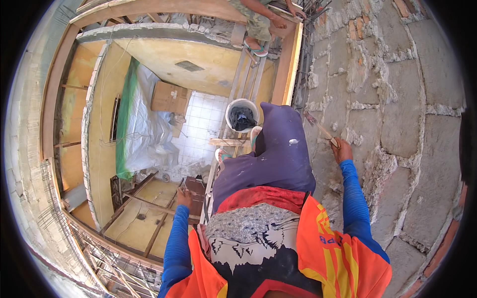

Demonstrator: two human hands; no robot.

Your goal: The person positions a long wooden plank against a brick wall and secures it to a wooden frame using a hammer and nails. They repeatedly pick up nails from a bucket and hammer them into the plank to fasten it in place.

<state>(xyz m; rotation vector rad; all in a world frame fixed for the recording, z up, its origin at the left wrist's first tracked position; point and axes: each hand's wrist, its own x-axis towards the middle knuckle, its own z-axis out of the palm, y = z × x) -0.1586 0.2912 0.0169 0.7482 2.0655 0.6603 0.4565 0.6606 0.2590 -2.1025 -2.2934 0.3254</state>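
Observation:
A thin wooden handle sticks out of my right hand (342, 150), whose fingers are closed round its near end. It looks like a paintbrush (325, 132), with a reddish-brown tip close to the grey block wall (391, 121) on the right. My left hand (184, 197) hangs out to the left with its fingers a little apart and nothing visible in it. Below that hand is a dark brown board (197, 194). Beyond my feet, a white bucket (228, 120) with black plastic or dark stuff inside stands on narrow planks.
My sandalled feet rest on narrow planks (243, 79) high above a white tiled floor (201, 111). Ahead, another person's sandalled foot (256, 48) and hand (279, 22) show. Wooden formwork (294, 59) and rebar line the wall. Plastic sheeting (149, 141) and cardboard (169, 98) lie below.

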